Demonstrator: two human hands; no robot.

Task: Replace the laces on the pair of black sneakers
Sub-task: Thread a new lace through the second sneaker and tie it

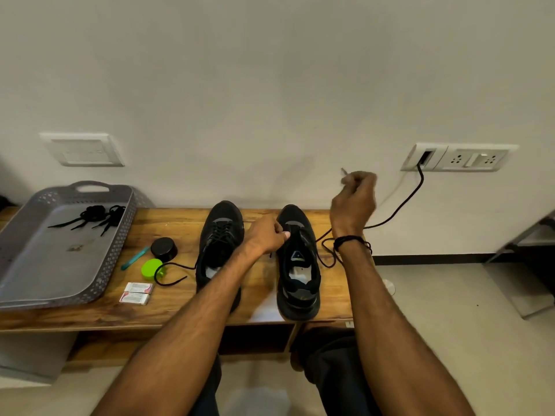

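Right hand [354, 199]: raised, fingers curled tight, pinching the lace [323, 243] end. Left hand [267, 237]: fingers closed, gripping the sneaker [298, 283] upper directly beneath it.

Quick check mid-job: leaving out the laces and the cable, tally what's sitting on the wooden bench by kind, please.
Black sneakers: 2
Grey tray: 1
Small white boxes: 2
Black round tin: 1
Green round container: 1
Teal tool: 1
Total: 8
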